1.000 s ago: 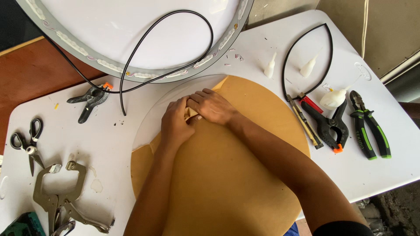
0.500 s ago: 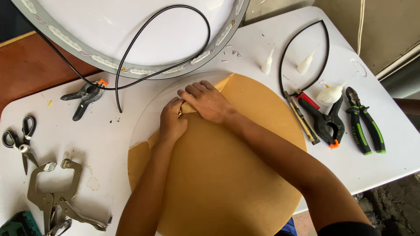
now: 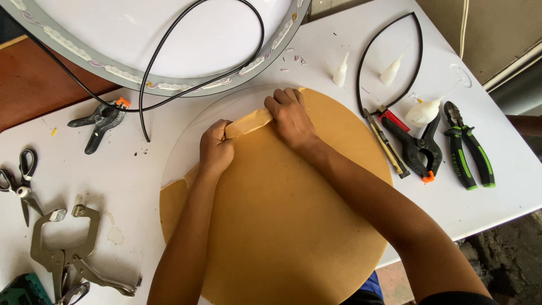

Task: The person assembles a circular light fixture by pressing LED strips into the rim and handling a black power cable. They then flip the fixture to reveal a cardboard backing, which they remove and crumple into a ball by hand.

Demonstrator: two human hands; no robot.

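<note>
Both hands — left hand (image 3: 216, 148) and right hand (image 3: 289, 116) — pinch the brown paper film (image 3: 248, 122) on the round disc (image 3: 293, 226) — an uneven pull could tear it.

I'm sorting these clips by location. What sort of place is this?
Probably a small workshop: a white worktable strewn with locking pliers, a spring clamp and glue bottles.

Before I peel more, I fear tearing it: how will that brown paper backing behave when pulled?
Probably thin and floppy: the brown paper folds where the left hand pinches it. Its peeled edge by the right hand looks ragged, so it may tear.
</note>
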